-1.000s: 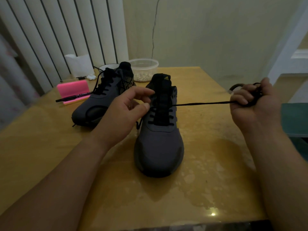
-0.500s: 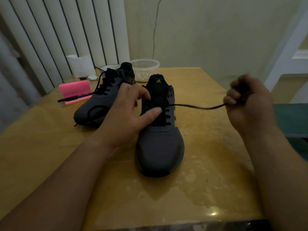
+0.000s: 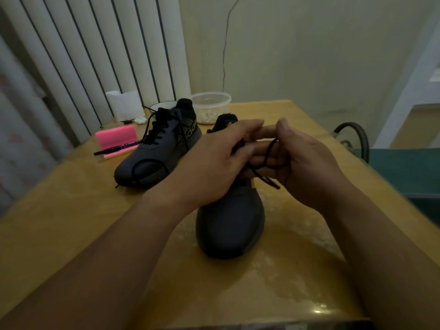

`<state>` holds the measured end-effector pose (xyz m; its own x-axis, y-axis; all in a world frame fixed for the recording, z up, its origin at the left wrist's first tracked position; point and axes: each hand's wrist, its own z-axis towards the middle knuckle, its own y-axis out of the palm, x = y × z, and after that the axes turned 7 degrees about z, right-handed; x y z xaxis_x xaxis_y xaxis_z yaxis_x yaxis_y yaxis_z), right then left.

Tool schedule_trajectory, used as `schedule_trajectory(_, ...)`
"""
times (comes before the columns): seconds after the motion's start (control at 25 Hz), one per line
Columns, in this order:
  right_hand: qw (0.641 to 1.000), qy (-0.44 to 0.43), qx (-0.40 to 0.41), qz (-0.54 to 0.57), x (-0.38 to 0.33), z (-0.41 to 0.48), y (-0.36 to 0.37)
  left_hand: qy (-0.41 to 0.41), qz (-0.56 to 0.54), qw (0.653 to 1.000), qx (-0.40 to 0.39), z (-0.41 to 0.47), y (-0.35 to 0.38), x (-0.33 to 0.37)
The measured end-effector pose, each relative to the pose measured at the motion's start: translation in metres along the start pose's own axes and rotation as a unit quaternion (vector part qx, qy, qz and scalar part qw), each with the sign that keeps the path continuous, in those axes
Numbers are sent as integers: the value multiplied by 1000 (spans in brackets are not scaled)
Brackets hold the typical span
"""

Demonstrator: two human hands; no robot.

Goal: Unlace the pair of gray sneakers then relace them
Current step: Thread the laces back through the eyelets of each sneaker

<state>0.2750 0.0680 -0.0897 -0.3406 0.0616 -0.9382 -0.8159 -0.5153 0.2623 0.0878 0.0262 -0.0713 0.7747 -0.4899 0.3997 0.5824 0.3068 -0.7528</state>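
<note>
The tabletop (image 3: 71, 222) carries both gray shoes. The near sneaker (image 3: 229, 225) stands in the middle, toe toward the person, and the far sneaker (image 3: 152, 160) sits behind and to the left of it, laced, with loose ends trailing over its toe. Both hands work just above the tongue of the near sneaker. The left hand (image 3: 214, 167) reaches across from the left, and its grip seems to pinch the black lace (image 3: 269, 153) between thumb and fingertips. The right hand (image 3: 307, 167) has its grip curled, with the lace looped round its fingers and the free end (image 3: 271, 183) hanging below. The eyelets are hidden behind the hands, so I cannot tell how many rows are threaded. This looks like a hand-over of slack in the middle of the lacing. To do it well, keep the shoe steady on the tabletop and hold the loop loose enough to slide off the fingers. Draw the lace evenly so neither side runs short, and check for twists before feeding the tip on.
</note>
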Motion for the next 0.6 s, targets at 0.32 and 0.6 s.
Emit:
schedule_trajectory(0.32, 930, -111, 23, -351, 7, 1, 2, -88, 157, 970, 163, -41, -9, -2)
schedule_trajectory(0.6, 983, -54, 24, -172, 7, 2, 7, -79, 23, 995, 64, -27, 3, 18)
